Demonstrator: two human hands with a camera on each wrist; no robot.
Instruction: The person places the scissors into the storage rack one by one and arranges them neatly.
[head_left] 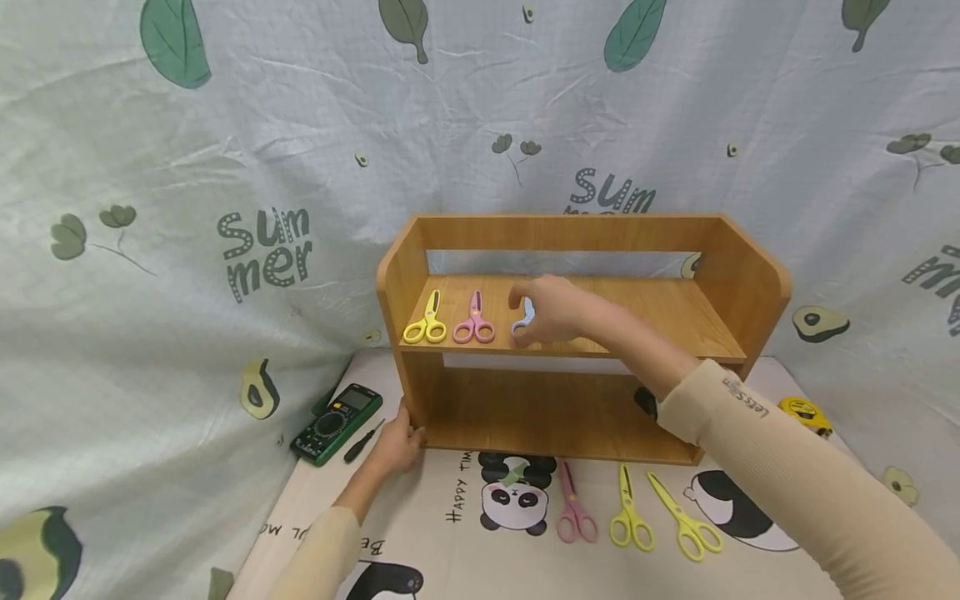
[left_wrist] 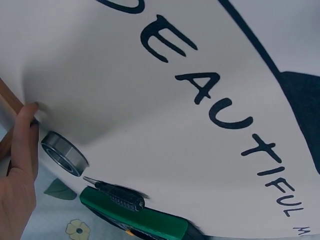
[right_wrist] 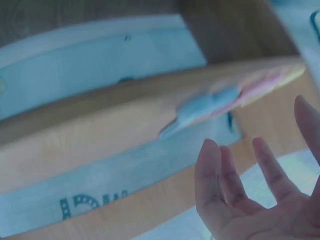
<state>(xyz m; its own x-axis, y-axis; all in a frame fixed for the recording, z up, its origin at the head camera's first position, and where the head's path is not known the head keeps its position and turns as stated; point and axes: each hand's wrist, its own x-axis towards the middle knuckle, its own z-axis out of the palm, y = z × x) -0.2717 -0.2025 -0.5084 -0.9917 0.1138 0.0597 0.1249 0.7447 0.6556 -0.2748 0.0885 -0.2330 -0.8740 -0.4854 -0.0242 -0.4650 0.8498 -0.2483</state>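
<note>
Blue scissors [head_left: 523,321] lie on the upper board of the wooden shelf [head_left: 420,250], third in a row after the yellow pair [head_left: 427,322] and the pink pair [head_left: 474,321]. In the head view the right hand [head_left: 551,310] hovers over them, the scissors at about nine o'clock from its palm, half hidden by the fingers; whether it touches them I cannot tell. The left hand [head_left: 396,443] rests flat against the shelf's lower left corner, at seven o'clock from the scissors and well apart from them. To do this step well I would keep that bracing hand firm, so the shelf does not slide, and lay the pair parallel to its neighbours with handles toward the front edge. Three more scissors [head_left: 630,521] lie on the mat below.

Left wrist view: the thumb [left_wrist: 24,137] presses the wooden corner, fingers straight, holding nothing; a bearing [left_wrist: 64,153] and a screwdriver [left_wrist: 116,194] lie just beside it.

Right wrist view: the fingers [right_wrist: 260,180] are spread and relaxed, empty; the blurred blue scissors [right_wrist: 207,107] lie at eleven o'clock, apart from the fingertips
</note>
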